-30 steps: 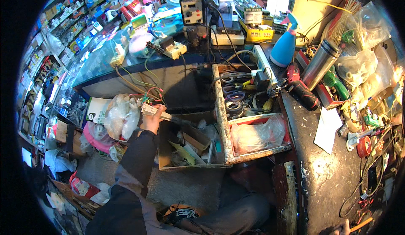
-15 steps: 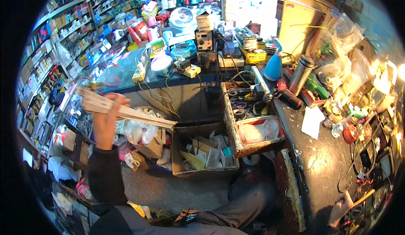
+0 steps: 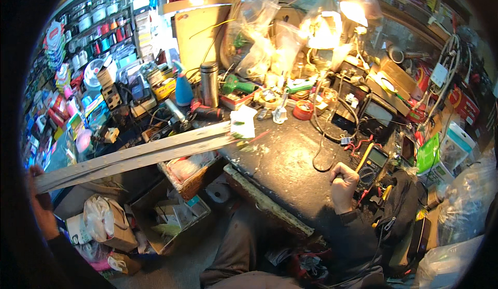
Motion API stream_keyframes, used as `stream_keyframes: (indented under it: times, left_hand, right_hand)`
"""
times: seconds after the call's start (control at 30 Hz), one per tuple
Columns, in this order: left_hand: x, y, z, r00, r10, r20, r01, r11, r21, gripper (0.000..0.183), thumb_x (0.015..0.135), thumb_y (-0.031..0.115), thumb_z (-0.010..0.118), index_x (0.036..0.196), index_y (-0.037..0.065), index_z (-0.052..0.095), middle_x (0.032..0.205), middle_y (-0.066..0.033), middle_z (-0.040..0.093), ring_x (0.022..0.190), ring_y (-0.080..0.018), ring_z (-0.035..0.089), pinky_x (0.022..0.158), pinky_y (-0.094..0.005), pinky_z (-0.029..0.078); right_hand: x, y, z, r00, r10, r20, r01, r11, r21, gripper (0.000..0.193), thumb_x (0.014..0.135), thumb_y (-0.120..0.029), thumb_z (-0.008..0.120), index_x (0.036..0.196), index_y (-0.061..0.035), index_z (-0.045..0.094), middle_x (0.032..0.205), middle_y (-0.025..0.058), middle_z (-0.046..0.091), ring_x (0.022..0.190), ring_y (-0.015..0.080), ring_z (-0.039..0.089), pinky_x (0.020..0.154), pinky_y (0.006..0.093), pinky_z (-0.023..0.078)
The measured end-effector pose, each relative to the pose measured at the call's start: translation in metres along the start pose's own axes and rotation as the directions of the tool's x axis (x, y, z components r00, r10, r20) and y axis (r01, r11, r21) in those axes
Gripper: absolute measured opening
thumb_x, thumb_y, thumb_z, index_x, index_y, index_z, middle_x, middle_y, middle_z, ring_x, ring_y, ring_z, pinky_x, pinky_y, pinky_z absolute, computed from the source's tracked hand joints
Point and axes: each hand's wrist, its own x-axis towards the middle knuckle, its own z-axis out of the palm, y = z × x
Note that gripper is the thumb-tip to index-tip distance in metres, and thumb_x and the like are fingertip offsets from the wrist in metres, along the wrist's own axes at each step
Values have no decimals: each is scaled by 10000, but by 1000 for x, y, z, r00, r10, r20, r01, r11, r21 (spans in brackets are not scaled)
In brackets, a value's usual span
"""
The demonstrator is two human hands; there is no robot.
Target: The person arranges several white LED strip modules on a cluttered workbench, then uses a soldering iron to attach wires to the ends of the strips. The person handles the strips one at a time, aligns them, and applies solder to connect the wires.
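Observation:
My left hand [image 3: 44,206], at the far left edge, is closed on one end of two long pale strips [image 3: 140,151] dotted with small marks. They lie almost together and slant up to the right over the drawer and bench edge. Thin coloured wires show at their far end, close to a white paper [image 3: 243,122]. My right hand [image 3: 343,188] is curled into a fist at the bench's right side; what it holds, if anything, is hidden. Just right of it lies a multimeter [image 3: 374,163] with a dark body and yellow edges, red leads beside it.
The dark workbench [image 3: 280,169] carries a steel flask [image 3: 209,84], a blue spray bottle [image 3: 182,87], a red drill-like tool [image 3: 206,111] and loose cables under a bright lamp [image 3: 354,13]. Below stand an open drawer [image 3: 193,185] and a cardboard box [image 3: 165,243] of scraps.
My view has swung right toward the bench. The strips, still in my left hand, now reach across over the bench edge. My right hand shows nearer the middle of the view.

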Motion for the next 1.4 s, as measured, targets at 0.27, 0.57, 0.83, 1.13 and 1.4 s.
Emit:
stream_keyframes:
  times: [0.27,0.57,0.83,1.13,1.4]
  left_hand:
    - [-145,-73,315,804,-481,350,532,318,-785,332,1103,257,685,1329,14,701,1253,-111,765,1191,-196,723,1009,-339,605]
    - [-246,-109,488,560,-540,628,754,17,-657,335,1115,289,658,1381,85,655,1450,-125,694,1323,-272,682,1026,-448,655]
    - [-249,-91,480,427,-576,697,874,64,-482,435,1071,304,734,1409,48,640,1321,-100,708,1272,-251,647,1045,-416,574]
    - [-312,-63,452,158,-588,793,957,289,24,305,1117,268,654,989,-5,696,633,-91,671,463,-161,571,468,-279,460]
    - [-379,-48,457,608,-128,784,135,989,57,315,946,132,807,711,31,623,572,-124,566,476,-255,582,491,-386,443]
  right_hand:
    - [-28,-25,-26,993,22,113,-15,998,-64,229,747,150,461,676,-1,618,594,51,606,565,116,597,554,270,453]
    - [-29,-29,-32,989,16,145,0,994,-113,218,727,152,468,668,-1,612,605,71,632,541,136,606,532,280,451]
    - [-26,-31,-23,978,-4,208,43,981,-187,206,716,152,512,659,-14,620,614,93,647,526,197,640,522,301,468]
    - [-26,-26,-22,965,-37,261,114,951,-289,179,682,139,542,642,-24,604,595,100,619,511,234,639,504,318,456]
    - [-26,-23,-20,944,-49,328,169,921,-351,155,650,99,586,641,-55,573,588,99,567,519,285,620,496,361,449]
